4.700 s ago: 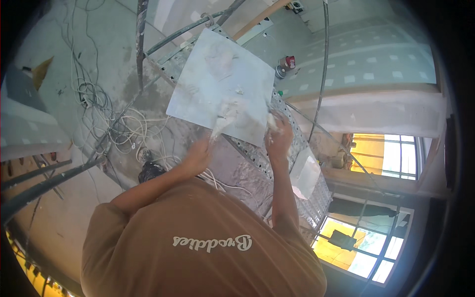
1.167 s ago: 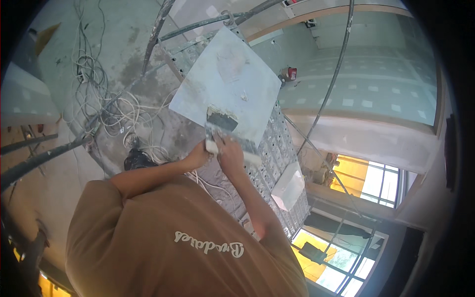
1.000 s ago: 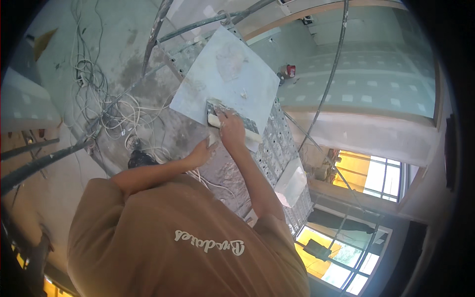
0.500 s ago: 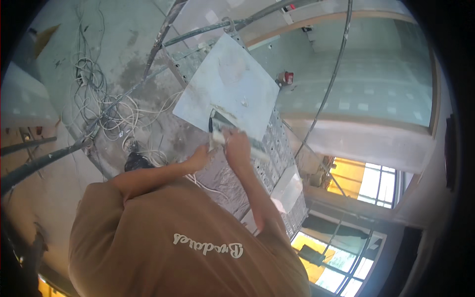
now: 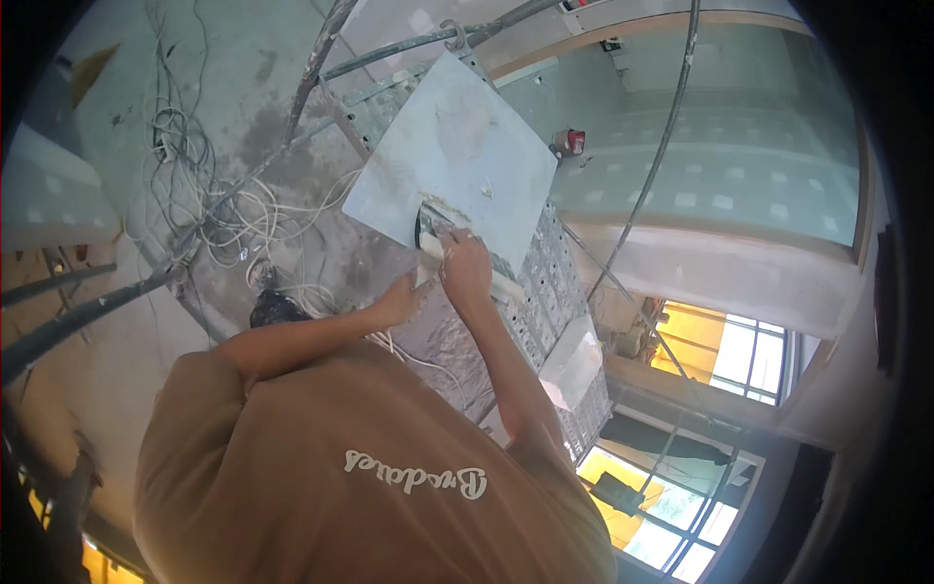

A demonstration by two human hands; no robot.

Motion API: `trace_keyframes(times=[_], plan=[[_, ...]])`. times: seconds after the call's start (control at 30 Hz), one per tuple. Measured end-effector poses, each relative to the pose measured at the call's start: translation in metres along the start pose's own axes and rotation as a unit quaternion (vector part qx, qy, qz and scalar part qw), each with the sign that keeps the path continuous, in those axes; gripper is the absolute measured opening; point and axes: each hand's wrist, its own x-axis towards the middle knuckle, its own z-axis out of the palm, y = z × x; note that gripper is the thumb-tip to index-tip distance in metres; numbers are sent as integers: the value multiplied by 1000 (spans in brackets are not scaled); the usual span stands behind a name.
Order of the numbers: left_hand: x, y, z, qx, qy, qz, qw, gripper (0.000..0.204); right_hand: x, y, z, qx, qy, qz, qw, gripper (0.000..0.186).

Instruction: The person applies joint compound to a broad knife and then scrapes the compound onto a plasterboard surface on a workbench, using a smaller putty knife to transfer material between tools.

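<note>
I look down past my brown shirt at a square grey board (image 5: 457,146), smeared with pale plaster, lying over the scaffold bars. My right hand (image 5: 465,271) is at the board's near edge, closed on a plaster trowel (image 5: 430,226) whose blade lies against the board. Just left of it and short of the board's corner, my left hand (image 5: 404,297) is curled around a small white-coated tool (image 5: 421,277). The two hands almost touch. What lies under the board is hidden.
A perforated metal scaffold deck (image 5: 550,282) runs beneath the hands, with a smaller pale board (image 5: 574,360) on it. Tangled white cables (image 5: 195,185) lie on the concrete floor at left. Scaffold tubes (image 5: 88,311) cross at left; a red object (image 5: 569,141) sits beyond; bright windows (image 5: 725,355) are at right.
My right hand came from the board's right corner over beside my left hand, and in the last second it worked the trowel back and forth along the near edge. The left hand barely moved.
</note>
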Motion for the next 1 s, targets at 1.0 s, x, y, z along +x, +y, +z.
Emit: trace_keyframes(times=[1.0], plan=[[-83, 86, -85, -118, -8, -128, 985, 24, -86, 37, 15, -18, -7, -9, 1000, 49]])
